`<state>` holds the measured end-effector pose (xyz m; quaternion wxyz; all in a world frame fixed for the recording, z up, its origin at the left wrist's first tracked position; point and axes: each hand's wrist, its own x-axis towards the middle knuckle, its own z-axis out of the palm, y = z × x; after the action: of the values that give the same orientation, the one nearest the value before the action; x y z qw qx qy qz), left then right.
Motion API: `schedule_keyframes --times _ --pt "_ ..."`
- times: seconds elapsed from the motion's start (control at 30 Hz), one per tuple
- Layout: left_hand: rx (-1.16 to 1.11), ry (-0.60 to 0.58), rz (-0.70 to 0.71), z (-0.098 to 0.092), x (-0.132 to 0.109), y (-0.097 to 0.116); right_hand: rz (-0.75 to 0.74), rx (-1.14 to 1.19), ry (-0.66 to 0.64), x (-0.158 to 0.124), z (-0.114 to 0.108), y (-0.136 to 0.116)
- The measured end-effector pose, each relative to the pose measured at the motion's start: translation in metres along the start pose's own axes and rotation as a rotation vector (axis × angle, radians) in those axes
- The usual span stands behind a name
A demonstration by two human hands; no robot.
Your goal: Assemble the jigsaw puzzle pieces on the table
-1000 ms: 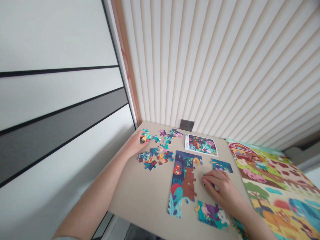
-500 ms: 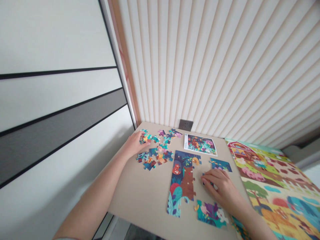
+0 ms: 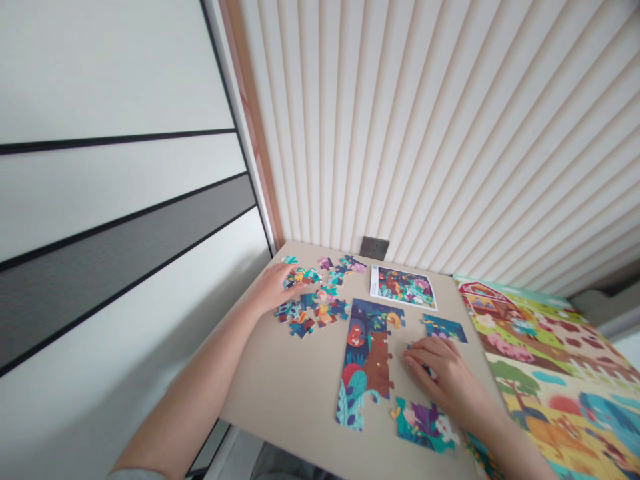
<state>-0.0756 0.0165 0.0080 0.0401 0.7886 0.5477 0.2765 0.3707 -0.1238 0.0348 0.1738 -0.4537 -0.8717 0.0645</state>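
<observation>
My left hand (image 3: 274,288) reaches into a heap of loose jigsaw puzzle pieces (image 3: 327,297) at the table's far left, thumb and fingers apart over several of them. To the right of the joined puzzle section (image 3: 365,360), which shows a fox and a tree trunk, my right hand (image 3: 440,365) rests low with curled fingers. Bits of a puzzle piece (image 3: 427,371) show beneath those fingers; most of it is hidden. Beyond that hand lies a dark blue joined strip (image 3: 445,329). A joined section with purple leaves and a white animal (image 3: 425,427) lies nearer me.
A printed reference picture (image 3: 404,288) lies at the back of the beige table (image 3: 285,387). On the right is a large farm-and-animal picture (image 3: 545,360). A pleated wall (image 3: 400,133) with a dark socket (image 3: 375,248) rises behind, and a white panel (image 3: 200,287) stands left.
My left hand has moved slightly among the loose pieces, and the colourful pieces by its fingers now lie farther right. My right hand stays nearly where it was. The view has shifted a little.
</observation>
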Motion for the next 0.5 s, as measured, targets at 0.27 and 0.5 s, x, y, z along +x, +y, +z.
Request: schedule_keyframes --times 0.27,0.5 --pt "0.029 -0.107 0.076 0.0021 -0.0032 0.0091 -0.002 -0.002 -0.010 -0.0003 0.0008 -0.0005" --pt "0.073 -0.138 0.096 -0.0036 -0.0043 0.0059 -0.020 -0.001 0.010 -0.0007 0.0028 0.0010"
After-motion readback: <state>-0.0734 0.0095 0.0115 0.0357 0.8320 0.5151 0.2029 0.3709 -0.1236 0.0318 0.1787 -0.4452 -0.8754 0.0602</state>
